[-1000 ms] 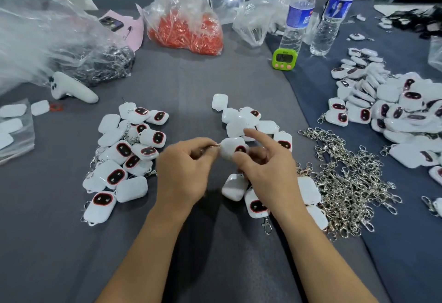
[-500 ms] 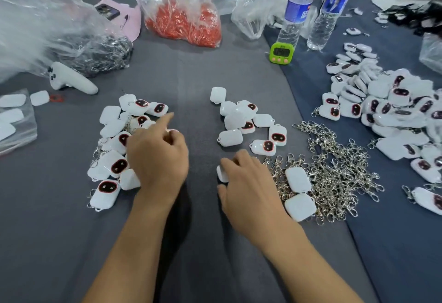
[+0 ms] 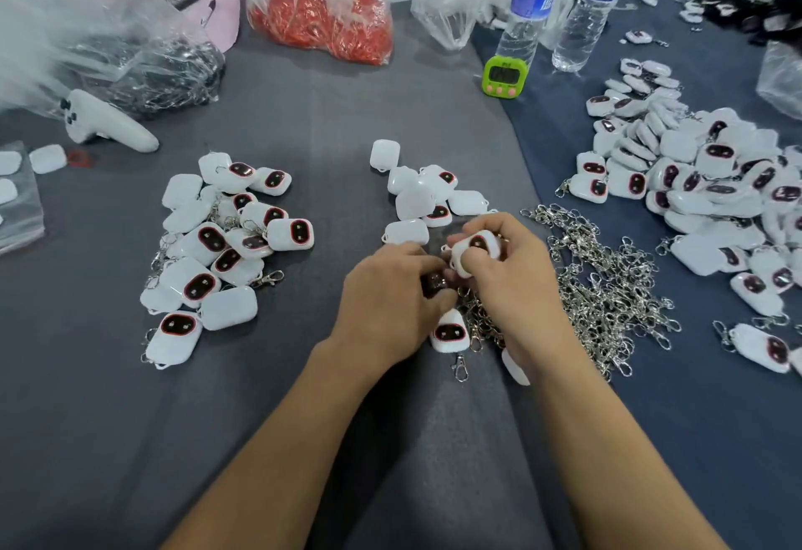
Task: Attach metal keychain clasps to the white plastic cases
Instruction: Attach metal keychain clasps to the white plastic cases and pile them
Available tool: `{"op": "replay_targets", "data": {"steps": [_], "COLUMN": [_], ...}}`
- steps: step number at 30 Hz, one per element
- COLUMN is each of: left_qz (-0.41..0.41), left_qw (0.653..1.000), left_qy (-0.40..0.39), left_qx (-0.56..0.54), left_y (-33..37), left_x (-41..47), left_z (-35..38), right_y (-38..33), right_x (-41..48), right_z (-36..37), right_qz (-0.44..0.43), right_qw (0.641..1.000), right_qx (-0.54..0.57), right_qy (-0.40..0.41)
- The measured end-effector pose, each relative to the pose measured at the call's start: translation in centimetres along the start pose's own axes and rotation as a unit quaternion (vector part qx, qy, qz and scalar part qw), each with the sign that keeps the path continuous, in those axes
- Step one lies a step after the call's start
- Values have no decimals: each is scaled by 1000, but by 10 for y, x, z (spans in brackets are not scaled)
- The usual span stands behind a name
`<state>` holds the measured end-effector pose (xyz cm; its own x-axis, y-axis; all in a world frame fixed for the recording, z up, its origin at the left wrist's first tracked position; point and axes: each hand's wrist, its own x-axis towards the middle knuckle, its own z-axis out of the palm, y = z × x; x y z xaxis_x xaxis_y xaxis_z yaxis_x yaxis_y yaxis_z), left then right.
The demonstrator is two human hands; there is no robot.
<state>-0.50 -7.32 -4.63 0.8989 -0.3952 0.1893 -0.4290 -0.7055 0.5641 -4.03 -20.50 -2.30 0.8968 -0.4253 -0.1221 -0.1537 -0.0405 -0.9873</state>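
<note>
The heap of silver metal keychain clasps (image 3: pixel 607 285) sprawls just right of my grip. The pile of finished white plastic cases (image 3: pixel 225 245) lies well to its left, and bare white cases (image 3: pixel 423 198) wait just beyond. My right hand (image 3: pixel 516 285) curls round one white dark-faced case (image 3: pixel 475 248), lifted off the cloth. My left hand (image 3: pixel 390 298) bunches against it, fingertips hidden; I cannot tell what it pinches. I judge this the hooking step: next, a clasp goes onto that case's corner.

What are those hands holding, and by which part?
The right hand grips a white plastic case round its edges. The left hand curls its fingers at the case's lower end; what they pinch cannot be told.
</note>
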Motion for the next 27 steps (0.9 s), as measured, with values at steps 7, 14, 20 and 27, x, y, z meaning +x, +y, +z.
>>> {"op": "replay_targets", "data": {"steps": [7, 14, 20, 27], "left_qz": [-11, -119, -130, -120], "left_qw": [1000, 979, 960, 941], "left_qy": [0, 68, 58, 71], "left_qx": [1, -150, -242, -308], "left_y": [-3, -23, -36, -39], "left_x": [2, 0, 8, 14], "left_z": [2, -15, -17, -17], "right_y": [3, 8, 20, 27], "right_x": [6, 17, 27, 22], "right_z": [1, 15, 31, 29], "right_qz": [-12, -24, -37, -128], "right_qw": [994, 994, 997, 981], "right_qx": [99, 103, 45, -125], "right_qy": [-43, -22, -52, -75]}}
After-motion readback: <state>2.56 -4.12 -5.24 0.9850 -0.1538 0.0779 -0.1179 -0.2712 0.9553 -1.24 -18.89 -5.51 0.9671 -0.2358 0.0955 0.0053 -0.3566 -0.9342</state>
